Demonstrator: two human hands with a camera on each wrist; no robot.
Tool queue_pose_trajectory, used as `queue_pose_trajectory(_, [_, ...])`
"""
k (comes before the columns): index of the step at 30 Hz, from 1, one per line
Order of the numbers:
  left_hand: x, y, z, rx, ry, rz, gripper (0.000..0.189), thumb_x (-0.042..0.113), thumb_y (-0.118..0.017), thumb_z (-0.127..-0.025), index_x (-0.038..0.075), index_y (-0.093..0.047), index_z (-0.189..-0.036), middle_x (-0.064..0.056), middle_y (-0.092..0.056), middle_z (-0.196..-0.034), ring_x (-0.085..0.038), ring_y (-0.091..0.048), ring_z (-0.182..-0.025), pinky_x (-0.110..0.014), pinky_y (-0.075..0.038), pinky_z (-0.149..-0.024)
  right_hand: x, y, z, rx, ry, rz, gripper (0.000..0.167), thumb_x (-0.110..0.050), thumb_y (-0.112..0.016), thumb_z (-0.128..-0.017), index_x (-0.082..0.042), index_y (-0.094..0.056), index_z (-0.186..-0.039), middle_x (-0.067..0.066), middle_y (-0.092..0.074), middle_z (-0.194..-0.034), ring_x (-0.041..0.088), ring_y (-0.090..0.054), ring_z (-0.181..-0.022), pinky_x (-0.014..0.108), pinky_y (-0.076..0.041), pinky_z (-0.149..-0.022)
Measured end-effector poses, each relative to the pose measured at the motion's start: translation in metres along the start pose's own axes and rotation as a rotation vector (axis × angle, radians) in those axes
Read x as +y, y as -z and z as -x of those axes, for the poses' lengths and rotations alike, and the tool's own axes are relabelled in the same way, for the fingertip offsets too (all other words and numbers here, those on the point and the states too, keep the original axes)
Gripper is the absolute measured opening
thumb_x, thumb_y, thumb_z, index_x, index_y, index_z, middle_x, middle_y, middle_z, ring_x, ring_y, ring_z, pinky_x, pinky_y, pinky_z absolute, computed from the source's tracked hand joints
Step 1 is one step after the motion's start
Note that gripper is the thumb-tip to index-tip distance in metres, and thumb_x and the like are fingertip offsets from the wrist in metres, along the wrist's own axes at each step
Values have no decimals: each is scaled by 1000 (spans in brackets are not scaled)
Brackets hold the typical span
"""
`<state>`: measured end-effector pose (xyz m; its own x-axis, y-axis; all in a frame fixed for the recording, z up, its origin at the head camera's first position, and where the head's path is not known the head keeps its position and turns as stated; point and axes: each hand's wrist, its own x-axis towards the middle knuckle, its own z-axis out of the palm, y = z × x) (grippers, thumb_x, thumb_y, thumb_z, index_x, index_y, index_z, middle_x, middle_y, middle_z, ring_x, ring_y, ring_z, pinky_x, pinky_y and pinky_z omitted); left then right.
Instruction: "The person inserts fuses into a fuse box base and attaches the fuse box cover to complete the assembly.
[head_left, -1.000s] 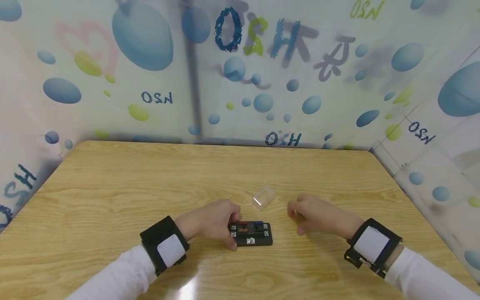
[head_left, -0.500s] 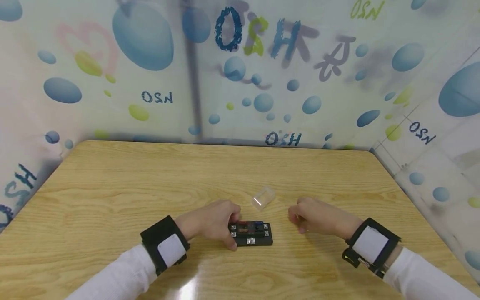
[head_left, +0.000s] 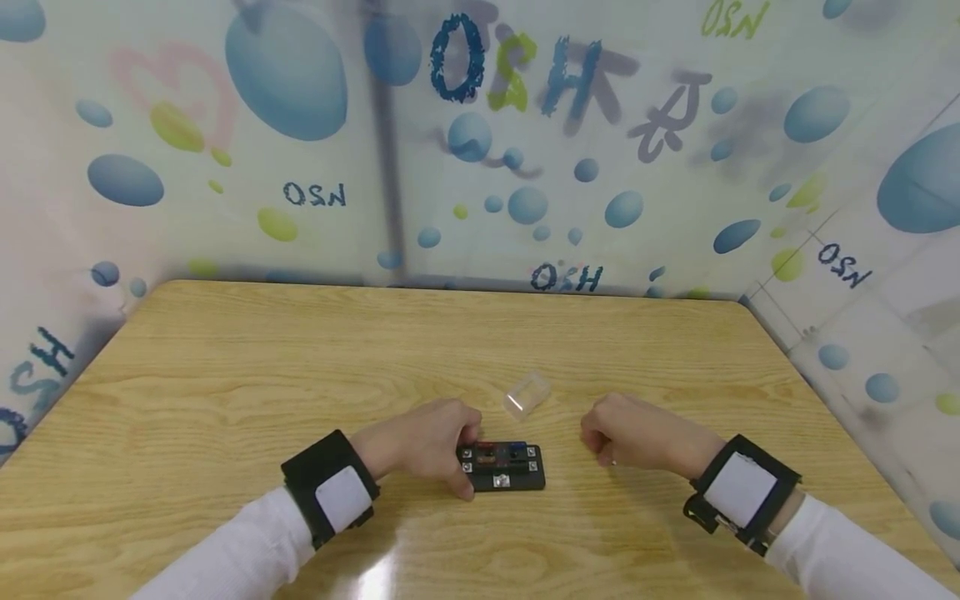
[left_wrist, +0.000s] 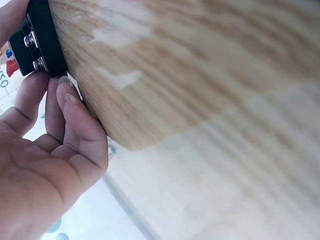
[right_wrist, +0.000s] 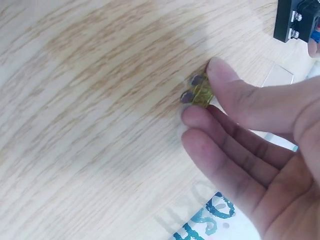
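My left hand (head_left: 423,442) grips the left end of a black fuse block (head_left: 501,479), thumb at the near side and fingers at the far side. Screw terminals and red and blue blade fuses show on the block; its left end is hidden by the hand. To the right of the block, my right hand (head_left: 633,432) pinches a small yellow blade fuse (right_wrist: 202,94) between thumb and fingertips. In the right wrist view the fuse's two metal prongs point away from the thumb, close over the table.
A clear plastic cover (head_left: 527,395) lies on the wooden table (head_left: 300,350), behind the block and between the hands. A patterned wall (head_left: 480,225) rises behind the table. Each wrist wears a black band with a camera.
My right hand's fingers have drawn in closer and the hand has turned slightly, with the yellow fuse now showing at its fingertips. The left hand, fuse block and cover have stayed put.
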<state>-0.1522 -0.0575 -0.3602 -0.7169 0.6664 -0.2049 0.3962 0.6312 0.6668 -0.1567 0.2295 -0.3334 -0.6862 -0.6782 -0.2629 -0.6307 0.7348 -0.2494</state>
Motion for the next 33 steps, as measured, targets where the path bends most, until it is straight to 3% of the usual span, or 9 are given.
queue_pose_trajectory(8, [-1, 0, -1, 1, -11, -16, 40, 20, -92, -58, 14, -58, -78, 4, -60, -76, -12, -52, -72, -25, -42, -64, 5, 1, 3, -2, 1, -49, 24, 3, -76, -78, -18, -64, -72, -11, -56, -68, 1, -46, -64, 19, -41, -60])
queue_pose_trajectory(20, [-1, -1, -1, 1, -2, 4, 40, 18, -92, -58, 13, -58, -77, 4, -60, -76, -12, -51, -72, -25, -42, -64, 19, 1, 1, -72, 10, -153, 18, -6, -73, -84, -18, -61, -79, -13, -56, -74, -1, -48, -68, 20, -42, -64])
queue_pose_trajectory(33, [1, 0, -1, -2, 6, -13, 41, 19, -92, -57, 14, -57, -77, 4, -60, -77, -13, -52, -73, -26, -42, -65, 28, 9, 4, -47, -59, -183, 5, -16, -67, -92, -18, -65, -88, -12, -58, -77, 2, -48, -69, 21, -43, -64])
